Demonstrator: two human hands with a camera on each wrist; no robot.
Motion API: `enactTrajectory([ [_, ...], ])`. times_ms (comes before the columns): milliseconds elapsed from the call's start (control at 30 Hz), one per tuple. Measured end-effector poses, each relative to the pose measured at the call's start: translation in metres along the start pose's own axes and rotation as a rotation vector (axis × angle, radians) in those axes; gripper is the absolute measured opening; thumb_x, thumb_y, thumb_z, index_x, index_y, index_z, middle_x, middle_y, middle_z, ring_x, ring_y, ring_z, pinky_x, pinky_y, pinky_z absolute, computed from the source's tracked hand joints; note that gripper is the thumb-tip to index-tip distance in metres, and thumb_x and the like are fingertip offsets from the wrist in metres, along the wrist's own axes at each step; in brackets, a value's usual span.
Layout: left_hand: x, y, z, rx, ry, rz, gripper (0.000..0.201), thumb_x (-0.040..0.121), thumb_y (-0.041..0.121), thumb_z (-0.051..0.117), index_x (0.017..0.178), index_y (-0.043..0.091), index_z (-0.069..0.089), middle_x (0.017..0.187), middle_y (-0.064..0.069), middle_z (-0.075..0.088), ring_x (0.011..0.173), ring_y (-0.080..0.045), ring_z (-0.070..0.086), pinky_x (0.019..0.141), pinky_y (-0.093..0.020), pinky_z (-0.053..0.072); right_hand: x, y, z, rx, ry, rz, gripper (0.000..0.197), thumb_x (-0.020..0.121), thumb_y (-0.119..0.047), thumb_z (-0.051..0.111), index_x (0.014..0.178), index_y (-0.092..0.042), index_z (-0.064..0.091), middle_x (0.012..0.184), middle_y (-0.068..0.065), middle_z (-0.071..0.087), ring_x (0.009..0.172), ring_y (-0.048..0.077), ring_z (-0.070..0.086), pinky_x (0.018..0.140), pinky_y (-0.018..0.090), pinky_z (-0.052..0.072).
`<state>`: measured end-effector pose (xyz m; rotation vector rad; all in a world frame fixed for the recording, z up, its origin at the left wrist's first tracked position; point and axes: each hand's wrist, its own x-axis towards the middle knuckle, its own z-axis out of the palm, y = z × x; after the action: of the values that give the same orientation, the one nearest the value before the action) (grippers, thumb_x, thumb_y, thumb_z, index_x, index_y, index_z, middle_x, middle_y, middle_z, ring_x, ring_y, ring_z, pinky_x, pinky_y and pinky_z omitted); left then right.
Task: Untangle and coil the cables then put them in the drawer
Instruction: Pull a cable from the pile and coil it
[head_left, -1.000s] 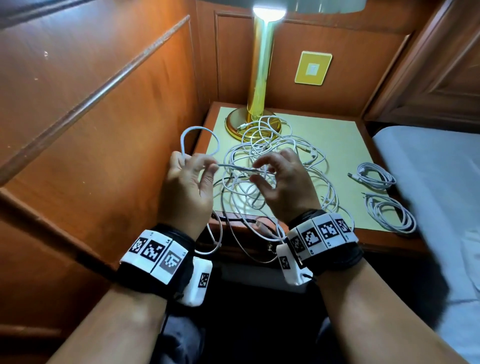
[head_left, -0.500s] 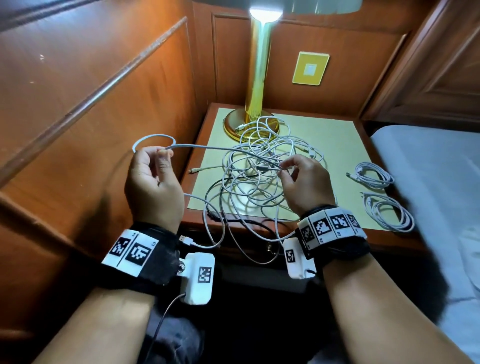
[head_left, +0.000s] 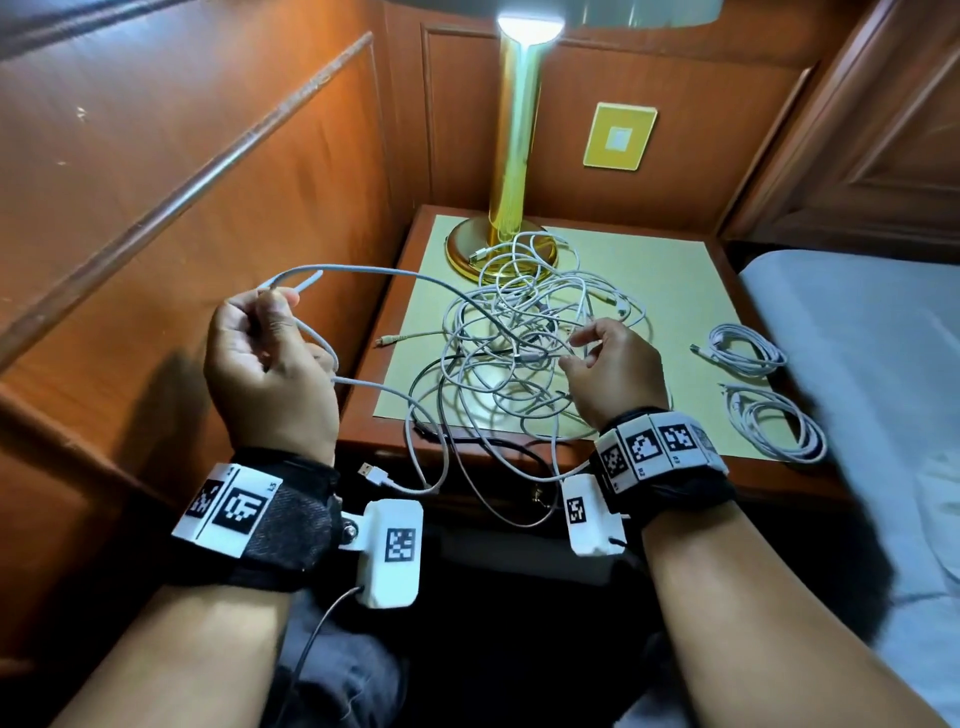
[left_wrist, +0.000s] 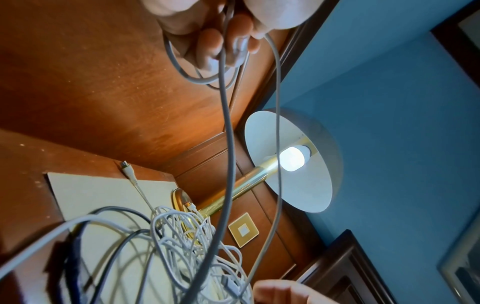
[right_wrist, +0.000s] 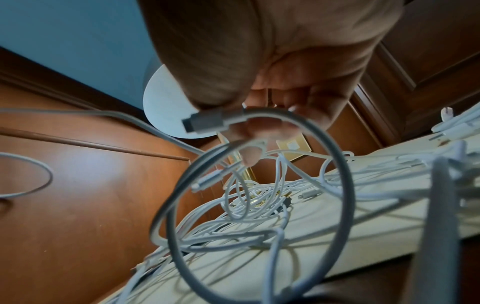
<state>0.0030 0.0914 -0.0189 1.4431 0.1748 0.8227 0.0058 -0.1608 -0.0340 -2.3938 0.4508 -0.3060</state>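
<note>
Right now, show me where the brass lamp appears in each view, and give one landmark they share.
Head: brass lamp stands at top centre, its base at the nightstand's back edge.
Left wrist: it slants through the middle, shade and lit bulb at right.
Right wrist: mostly hidden behind the right hand; only the shade's underside shows at left centre, plus a sliver of column.
Shared landmark: the yellow wall plate beside it.

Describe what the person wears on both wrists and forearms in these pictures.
Both forearms are bare, with no sleeves. The left wrist band is black fabric with white plates printed with black square markers. A white camera box with one marker hangs from it, trailing a thin dark wire. The right wrist band is alike, with a row of marker plates and its own white box.
</note>
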Motion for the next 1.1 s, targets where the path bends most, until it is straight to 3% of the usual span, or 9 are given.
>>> enactTrajectory([
  [200,-0.015,0.005,0.005,0.113,-0.134,0.090,0.015,0.101,0.031,0.049,0.089,0.030,0.057,0.056,-0.002,0.049,0.044,-0.021,0.047,0.049,-0.025,0.037,-0.010,-0.016,0.003,-0.072,-0.124,-0.277,0.047,0.085,-0.003,0.060,0.121,-0.034,0.063,0.091,-0.008,0.052,0.083,0.013,0.050,0.080,0.027,0.043],
  [333,-0.024,0.006,0.010,0.132,-0.196,0.094,0.014,0.101,0.027,0.050,0.094,0.020,0.060,0.055,0.002,0.049,0.042,-0.010,0.044,0.047,-0.020,0.037,-0.019,-0.024,0.003,-0.079,-0.280,-0.370,0.035,0.086,-0.019,0.061,0.116,-0.036,0.068,0.079,-0.018,0.040,0.070,-0.001,0.044,0.075,0.027,0.041],
  [467,-0.020,0.000,0.010,0.128,-0.185,0.059,0.017,0.096,0.040,0.051,0.088,0.029,0.061,0.055,0.000,0.051,0.043,-0.020,0.047,0.051,-0.025,0.039,-0.022,-0.026,0.001,-0.100,-0.349,-0.379,0.033,0.079,-0.041,0.054,0.107,-0.038,0.071,0.080,-0.017,0.044,0.075,-0.004,0.047,0.097,0.038,0.041],
  [533,-0.014,-0.003,0.008,0.129,-0.133,0.026,0.020,0.094,0.045,0.052,0.085,0.031,0.063,0.061,-0.006,0.055,0.047,-0.026,0.050,0.053,-0.029,0.041,-0.020,-0.025,-0.003,-0.151,-0.347,-0.386,0.030,0.081,-0.038,0.056,0.107,-0.043,0.069,0.084,-0.019,0.045,0.084,-0.004,0.047,0.103,0.039,0.031],
  [667,-0.005,-0.005,0.003,0.099,-0.057,-0.014,0.018,0.096,0.040,0.052,0.084,0.029,0.061,0.065,-0.004,0.058,0.043,-0.024,0.051,0.047,-0.029,0.039,-0.018,-0.020,-0.009,-0.304,-0.320,-0.419,0.039,0.081,-0.035,0.062,0.115,-0.054,0.061,0.113,-0.018,0.047,0.126,0.015,0.033,0.109,0.044,0.014],
  [733,-0.006,-0.004,0.003,0.089,-0.061,-0.025,0.017,0.098,0.035,0.051,0.085,0.027,0.060,0.059,0.006,0.056,0.039,-0.019,0.051,0.044,-0.027,0.038,-0.020,-0.020,-0.009,-0.316,-0.323,-0.444,0.040,0.078,-0.036,0.064,0.112,-0.055,0.062,0.123,-0.018,0.044,0.136,0.017,0.024,0.117,0.053,0.001],
  [800,-0.009,-0.004,0.003,0.091,-0.070,-0.025,0.019,0.099,0.034,0.050,0.089,0.022,0.062,0.053,0.012,0.052,0.038,-0.014,0.050,0.044,-0.026,0.040,-0.022,-0.020,-0.007,-0.294,-0.311,-0.491,0.037,0.076,-0.036,0.067,0.108,-0.053,0.064,0.123,-0.018,0.043,0.136,0.014,0.021,0.118,0.051,-0.006],
  [1000,-0.014,0.002,0.007,0.062,-0.088,-0.016,0.023,0.105,0.024,0.047,0.099,0.006,0.060,0.068,0.005,0.058,0.036,-0.011,0.048,0.042,-0.023,0.040,-0.021,-0.023,0.005,-0.435,-0.285,-0.548,0.026,0.084,-0.056,0.068,0.108,-0.046,0.067,0.101,-0.019,0.045,0.117,0.017,0.041,0.105,0.043,0.024],
  [1100,-0.015,0.003,0.007,0.073,-0.090,-0.023,0.021,0.104,0.023,0.048,0.099,0.007,0.060,0.059,0.013,0.057,0.036,-0.010,0.048,0.041,-0.022,0.040,-0.018,-0.022,0.008,-0.369,-0.254,-0.549,0.016,0.089,-0.050,0.065,0.099,-0.039,0.071,0.089,-0.019,0.050,0.106,0.015,0.053,0.101,0.041,0.028],
])
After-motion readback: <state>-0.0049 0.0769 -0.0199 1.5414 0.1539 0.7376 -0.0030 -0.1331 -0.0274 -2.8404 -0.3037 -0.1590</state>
